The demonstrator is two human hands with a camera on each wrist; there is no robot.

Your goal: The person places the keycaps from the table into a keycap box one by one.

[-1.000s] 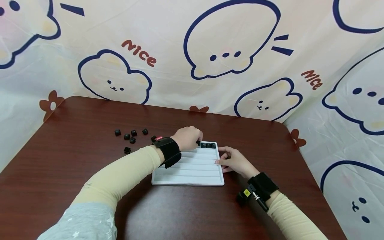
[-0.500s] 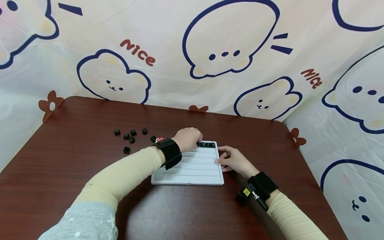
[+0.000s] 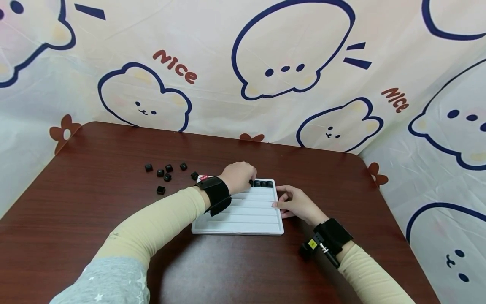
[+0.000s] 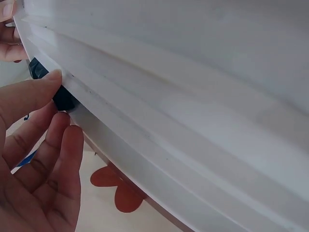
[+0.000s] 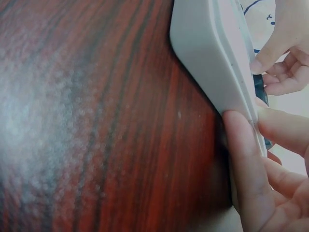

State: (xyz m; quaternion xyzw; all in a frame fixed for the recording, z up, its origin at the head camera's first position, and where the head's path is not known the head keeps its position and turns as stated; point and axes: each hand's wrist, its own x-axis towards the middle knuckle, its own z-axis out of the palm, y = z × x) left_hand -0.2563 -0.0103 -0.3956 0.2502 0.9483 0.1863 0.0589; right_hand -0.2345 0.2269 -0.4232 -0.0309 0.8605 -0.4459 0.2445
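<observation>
A white ridged tray (image 3: 243, 232) lies on the table, with several black keycaps (image 3: 263, 184) lined up at the right end of its far row. Over that row, my left hand (image 3: 237, 176) pinches another black keycap (image 4: 63, 99) between thumb and fingers, right beside the lined-up ones. My right hand (image 3: 298, 204) grips the tray's right edge; in the right wrist view its thumb and a finger lie at the rim and side wall (image 5: 203, 63). My left hand and forearm cover the tray's far-left part in the head view.
Several loose black keycaps (image 3: 168, 168) lie scattered on the brown table (image 3: 114, 202), left of the tray. One keycap (image 3: 195, 175) sits near the tray's far-left corner, close to my left wristband (image 3: 214, 192). A printed curtain (image 3: 212, 114) hangs behind the table and along its sides.
My left hand has shifted very slightly, its keycap now set in the far row beside the others. The right hand stays at the tray's edge.
</observation>
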